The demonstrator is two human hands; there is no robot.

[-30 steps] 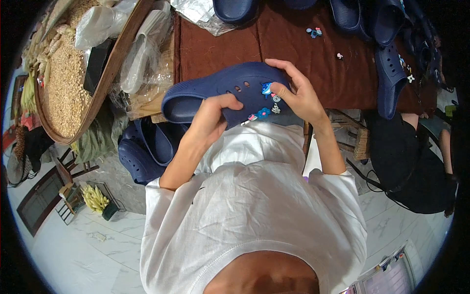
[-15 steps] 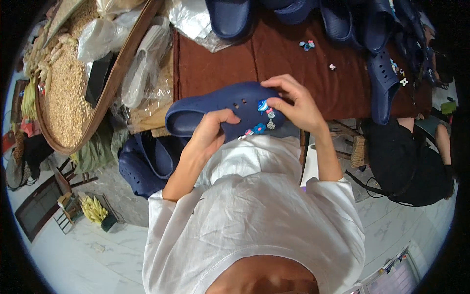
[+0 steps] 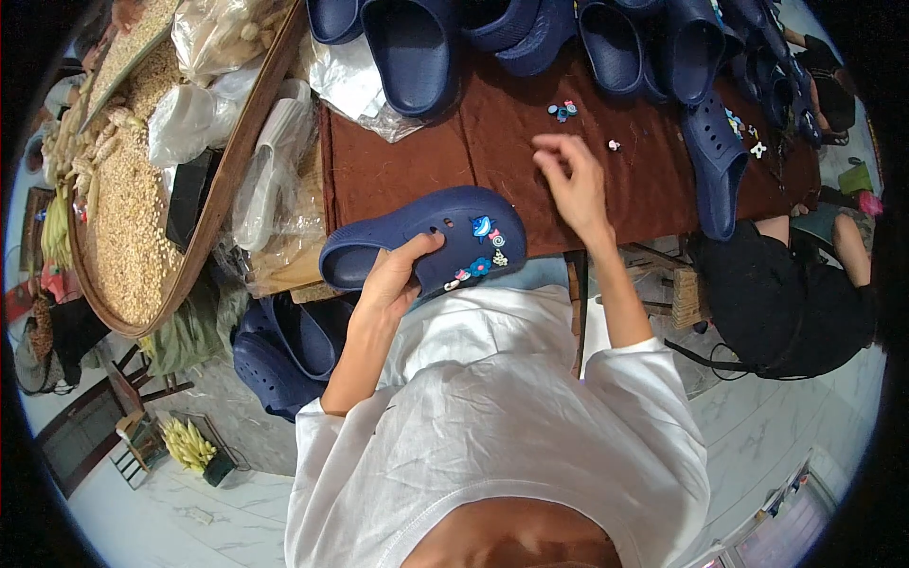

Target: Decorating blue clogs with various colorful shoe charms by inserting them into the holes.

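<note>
My left hand (image 3: pixel 393 279) grips a navy blue clog (image 3: pixel 379 232) at its side strap opening, thumb on top near the vent holes. The clog lies sideways over the table's near edge, its toe to the right. Several charms sit in its upper: a blue-and-white whale-like charm (image 3: pixel 483 227), a blue flower charm (image 3: pixel 480 266) and smaller pale and pink ones. My right hand (image 3: pixel 576 185) hovers off the clog above the brown cloth, fingers bent and apart, with nothing visible in them. Beyond it lie a small cluster of loose charms (image 3: pixel 563 113) and a single pale charm (image 3: pixel 614 146).
Several navy clogs (image 3: pixel 412 57) line the far edge; one decorated clog (image 3: pixel 715 175) lies right. A woven tray (image 3: pixel 213 204) of corn kernels and plastic-wrapped pale shoes (image 3: pixel 270 170) are left. More clogs (image 3: pixel 284 350) sit below left. A person in black (image 3: pixel 781 303) is at right.
My right hand has come off the clog's toe and moved up over the cloth. My left hand still holds the clog, and the view has shifted slightly.
</note>
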